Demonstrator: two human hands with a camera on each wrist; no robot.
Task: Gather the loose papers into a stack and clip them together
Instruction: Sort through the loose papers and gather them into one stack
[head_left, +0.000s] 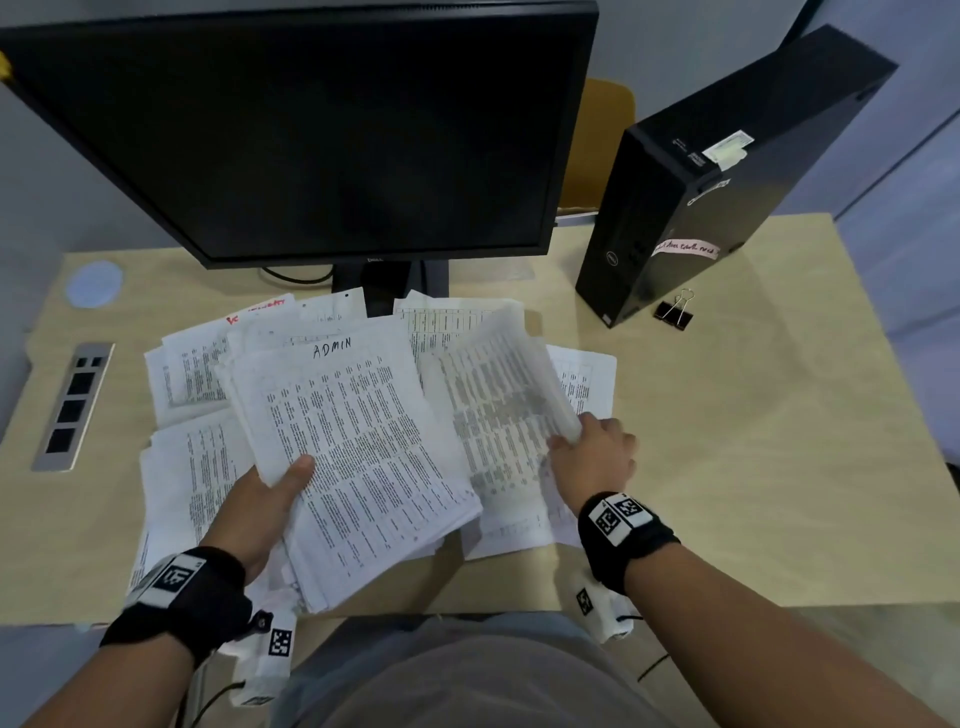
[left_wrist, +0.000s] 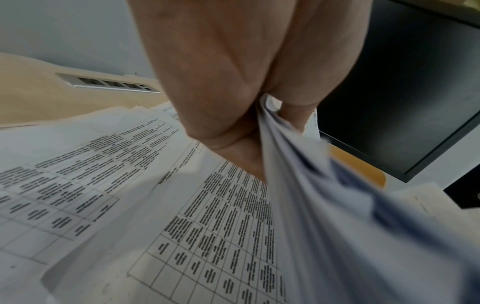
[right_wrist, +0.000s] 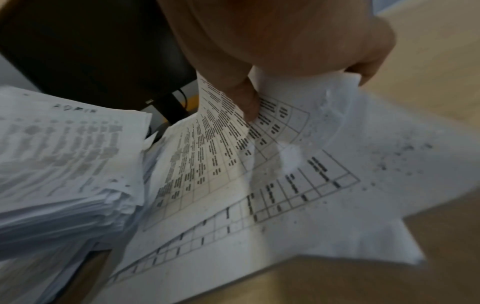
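Note:
My left hand (head_left: 275, 491) grips a thick stack of printed papers (head_left: 358, 447) headed "ADMIN", thumb on top, held tilted above the desk (head_left: 753, 415). The left wrist view shows the stack's edge (left_wrist: 324, 205) clamped in that hand (left_wrist: 259, 123). My right hand (head_left: 587, 447) pinches the near edge of a printed sheet (head_left: 509, 395) and lifts it off the papers lying to the right; in the right wrist view the sheet (right_wrist: 223, 127) curls up under the hand (right_wrist: 259, 96). More loose sheets (head_left: 187, 384) lie spread at the left. A black binder clip (head_left: 674, 313) lies at the far right.
A black monitor (head_left: 311, 130) stands on its base right behind the papers. A black computer tower (head_left: 701, 197) stands at the back right beside the clip. A socket strip (head_left: 72, 405) is set into the desk at the left. Bare desk lies to the right.

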